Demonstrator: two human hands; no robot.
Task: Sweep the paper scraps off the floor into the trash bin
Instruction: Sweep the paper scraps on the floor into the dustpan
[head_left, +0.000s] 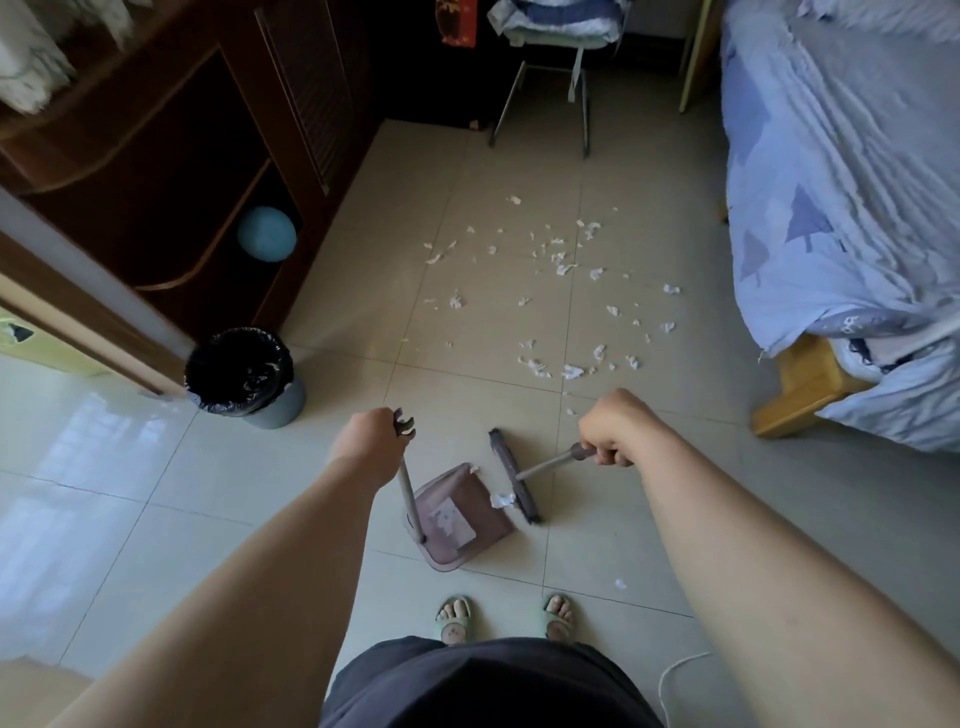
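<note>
Several white paper scraps (558, 270) lie scattered on the tiled floor ahead of me. My left hand (366, 441) grips the upright handle of a mauve dustpan (462, 514) that rests on the floor in front of my feet. My right hand (610, 428) holds the handle of a broom (514, 480), whose dark head lies at the pan's open right edge. One scrap (502, 500) sits between the broom head and the pan. A grey trash bin (244, 376) with a black liner stands to the left, beyond my left hand.
A dark wooden cabinet (171, 171) fills the left, with a blue ball (266, 234) in its lower shelf. A bed (852, 208) with blue bedding runs along the right. A metal-legged chair (545, 88) stands at the far end. One stray scrap (620, 583) lies near my right foot.
</note>
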